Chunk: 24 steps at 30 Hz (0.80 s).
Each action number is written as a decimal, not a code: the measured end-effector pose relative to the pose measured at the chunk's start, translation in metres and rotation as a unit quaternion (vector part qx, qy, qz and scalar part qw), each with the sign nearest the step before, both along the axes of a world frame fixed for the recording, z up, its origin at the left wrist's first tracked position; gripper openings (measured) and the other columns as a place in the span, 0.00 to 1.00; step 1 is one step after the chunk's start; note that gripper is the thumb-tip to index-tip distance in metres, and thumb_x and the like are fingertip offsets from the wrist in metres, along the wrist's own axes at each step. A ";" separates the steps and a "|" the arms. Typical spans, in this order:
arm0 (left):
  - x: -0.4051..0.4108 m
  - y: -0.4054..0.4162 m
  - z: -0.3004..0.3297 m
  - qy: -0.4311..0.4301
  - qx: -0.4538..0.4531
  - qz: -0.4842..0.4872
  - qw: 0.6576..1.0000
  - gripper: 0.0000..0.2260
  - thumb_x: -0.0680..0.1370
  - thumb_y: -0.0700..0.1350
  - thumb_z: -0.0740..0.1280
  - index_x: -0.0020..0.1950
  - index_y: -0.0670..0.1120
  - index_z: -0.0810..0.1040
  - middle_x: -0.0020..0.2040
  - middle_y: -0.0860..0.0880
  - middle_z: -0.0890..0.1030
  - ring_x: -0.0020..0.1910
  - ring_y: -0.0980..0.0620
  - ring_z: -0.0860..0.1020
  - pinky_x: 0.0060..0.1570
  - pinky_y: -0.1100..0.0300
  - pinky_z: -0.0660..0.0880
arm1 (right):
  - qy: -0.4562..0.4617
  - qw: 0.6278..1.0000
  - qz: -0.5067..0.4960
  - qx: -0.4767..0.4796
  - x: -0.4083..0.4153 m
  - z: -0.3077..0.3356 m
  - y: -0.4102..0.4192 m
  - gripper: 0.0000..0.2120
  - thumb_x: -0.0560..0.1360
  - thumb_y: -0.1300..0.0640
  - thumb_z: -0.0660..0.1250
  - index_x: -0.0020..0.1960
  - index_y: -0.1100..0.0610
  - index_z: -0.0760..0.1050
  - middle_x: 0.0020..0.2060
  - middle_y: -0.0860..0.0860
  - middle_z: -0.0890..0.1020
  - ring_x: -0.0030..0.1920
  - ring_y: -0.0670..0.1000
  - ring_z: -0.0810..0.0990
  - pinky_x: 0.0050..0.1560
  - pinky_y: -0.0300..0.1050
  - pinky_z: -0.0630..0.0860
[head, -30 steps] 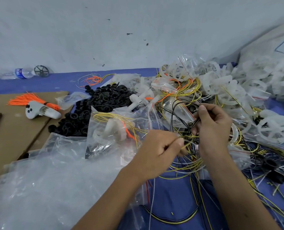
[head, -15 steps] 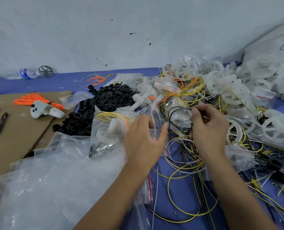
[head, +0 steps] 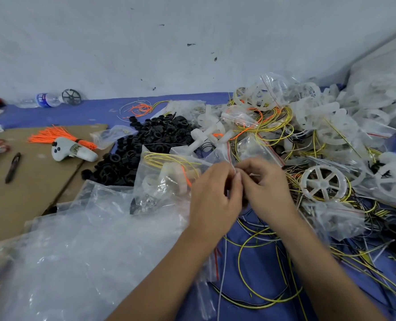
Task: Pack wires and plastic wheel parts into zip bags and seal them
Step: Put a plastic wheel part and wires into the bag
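Zip bag of clear plastic with a red seal line [head: 227, 154] stood between the two hands in the head view, just right of a filled clear bag of yellow wire and white parts [head: 166, 179]. The left hand [head: 213, 198] and right hand [head: 265, 188] met fingertip to fingertip, both pinching its mouth. Sealing well probably meant aligning both lips, keeping the loose yellow wires [head: 257, 246] out of the strip, then pressing along it end to end.

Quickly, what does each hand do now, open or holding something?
Left hand: fingers curled, pinching the edge of a clear zip bag.
Right hand: fingers curled, pinching the same bag edge.
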State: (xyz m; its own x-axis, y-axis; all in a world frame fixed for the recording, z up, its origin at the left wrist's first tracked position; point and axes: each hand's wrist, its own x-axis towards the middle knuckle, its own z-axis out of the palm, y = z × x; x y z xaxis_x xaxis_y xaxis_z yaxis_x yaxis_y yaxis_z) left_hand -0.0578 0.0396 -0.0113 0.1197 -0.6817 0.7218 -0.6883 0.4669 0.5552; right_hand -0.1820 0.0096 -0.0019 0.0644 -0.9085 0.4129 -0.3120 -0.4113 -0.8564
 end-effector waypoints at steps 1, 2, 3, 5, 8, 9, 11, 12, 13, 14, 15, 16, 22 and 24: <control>-0.002 0.001 0.000 0.000 -0.012 -0.012 1.000 0.08 0.79 0.40 0.69 0.41 0.45 0.72 0.38 0.57 0.69 0.36 0.58 0.66 0.39 0.67 0.61 | -0.031 0.999 0.028 0.024 0.003 -0.001 0.001 0.11 0.75 0.69 0.66 0.44 0.56 0.83 0.37 0.50 0.85 0.38 0.51 0.84 0.40 0.50 0.80; -0.003 0.003 0.000 0.004 -0.023 -0.025 0.999 0.08 0.79 0.40 0.68 0.41 0.44 0.73 0.38 0.57 0.70 0.37 0.57 0.67 0.39 0.67 0.62 | -0.075 0.994 0.055 0.053 0.005 -0.001 0.002 0.13 0.74 0.72 0.65 0.45 0.57 0.83 0.37 0.51 0.85 0.39 0.51 0.84 0.39 0.47 0.80; -0.004 0.004 0.001 0.007 -0.037 -0.036 0.999 0.08 0.79 0.41 0.67 0.41 0.44 0.73 0.38 0.55 0.71 0.37 0.55 0.68 0.39 0.66 0.64 | -0.126 0.985 0.083 0.086 0.006 -0.001 0.004 0.15 0.74 0.73 0.64 0.44 0.57 0.83 0.36 0.51 0.85 0.38 0.49 0.83 0.37 0.44 0.79; -0.005 0.006 0.001 -0.001 -0.070 -0.050 0.996 0.08 0.80 0.42 0.66 0.41 0.42 0.74 0.39 0.50 0.75 0.37 0.51 0.71 0.39 0.63 0.66 | -0.195 0.965 0.116 0.128 0.007 -0.002 0.005 0.15 0.74 0.74 0.63 0.44 0.58 0.82 0.35 0.51 0.84 0.36 0.48 0.82 0.35 0.40 0.78; -0.007 0.009 0.002 -0.022 -0.103 -0.088 0.991 0.08 0.81 0.40 0.65 0.43 0.40 0.76 0.41 0.47 0.77 0.39 0.49 0.74 0.42 0.60 0.70 | -0.228 0.958 0.107 0.137 0.008 -0.002 0.005 0.05 0.71 0.68 0.67 0.44 0.62 0.80 0.34 0.57 0.81 0.36 0.56 0.78 0.37 0.50 0.76; -0.008 0.009 0.002 -0.029 -0.103 -0.106 0.989 0.07 0.82 0.39 0.65 0.44 0.39 0.76 0.42 0.46 0.78 0.41 0.48 0.75 0.43 0.59 0.72 | -0.237 0.957 0.092 0.137 0.008 -0.002 0.004 0.03 0.70 0.66 0.67 0.43 0.64 0.79 0.33 0.59 0.79 0.36 0.58 0.76 0.37 0.53 0.74; -0.010 0.010 0.002 -0.039 -0.098 -0.137 0.985 0.07 0.82 0.38 0.64 0.47 0.37 0.77 0.44 0.44 0.79 0.43 0.47 0.76 0.45 0.56 0.74 | -0.249 0.957 0.060 0.139 0.008 -0.002 0.001 0.05 0.64 0.63 0.68 0.39 0.63 0.78 0.33 0.57 0.77 0.36 0.55 0.73 0.39 0.52 0.72; -0.010 0.011 0.003 -0.041 -0.095 -0.149 0.983 0.07 0.82 0.39 0.64 0.48 0.37 0.78 0.46 0.44 0.79 0.44 0.47 0.77 0.46 0.54 0.74 | -0.261 0.952 0.053 0.150 0.007 -0.002 0.000 0.05 0.62 0.60 0.68 0.37 0.60 0.78 0.33 0.55 0.76 0.37 0.53 0.72 0.41 0.50 0.72; -0.009 0.011 0.004 -0.040 -0.092 -0.155 0.983 0.08 0.83 0.40 0.63 0.48 0.37 0.79 0.46 0.44 0.79 0.44 0.46 0.77 0.46 0.54 0.74 | -0.247 0.956 0.046 0.154 0.006 -0.004 -0.001 0.05 0.61 0.57 0.68 0.35 0.58 0.77 0.34 0.55 0.75 0.38 0.53 0.72 0.42 0.50 0.72; -0.006 0.011 0.006 -0.037 -0.094 -0.148 0.984 0.08 0.83 0.41 0.63 0.49 0.38 0.79 0.47 0.45 0.79 0.45 0.47 0.77 0.46 0.54 0.74 | -0.198 0.970 0.031 0.137 0.004 -0.006 -0.003 0.06 0.63 0.56 0.68 0.35 0.59 0.77 0.34 0.55 0.76 0.38 0.52 0.73 0.41 0.50 0.72; -0.003 0.010 0.008 -0.032 -0.101 -0.127 0.986 0.08 0.82 0.42 0.63 0.49 0.39 0.79 0.47 0.46 0.79 0.45 0.47 0.77 0.47 0.56 0.73 | -0.134 0.985 0.014 0.112 0.002 -0.007 -0.003 0.06 0.66 0.56 0.69 0.36 0.60 0.79 0.33 0.53 0.79 0.37 0.49 0.74 0.40 0.48 0.73; 0.003 0.008 0.011 -0.025 -0.109 -0.091 0.990 0.08 0.82 0.42 0.63 0.49 0.40 0.79 0.48 0.46 0.78 0.46 0.48 0.76 0.49 0.59 0.72 | -0.106 0.990 0.009 0.096 0.003 -0.009 -0.003 0.08 0.70 0.56 0.71 0.38 0.61 0.81 0.33 0.50 0.82 0.36 0.46 0.78 0.38 0.45 0.75; 0.038 -0.012 0.013 -0.063 -0.033 0.118 0.990 0.09 0.81 0.46 0.63 0.54 0.44 0.81 0.56 0.47 0.78 0.58 0.46 0.72 0.59 0.50 0.70 | -0.289 0.923 0.076 0.242 0.005 0.002 0.001 0.31 0.83 0.39 0.52 0.44 0.55 0.87 0.44 0.56 0.88 0.47 0.54 0.87 0.42 0.45 0.83; 0.046 -0.014 0.013 -0.080 0.018 0.173 0.982 0.14 0.82 0.50 0.60 0.57 0.46 0.82 0.62 0.46 0.78 0.64 0.44 0.71 0.64 0.47 0.69 | -0.118 0.980 0.069 0.144 0.004 0.001 0.004 0.26 0.80 0.37 0.58 0.41 0.54 0.85 0.39 0.47 0.87 0.43 0.45 0.85 0.41 0.37 0.79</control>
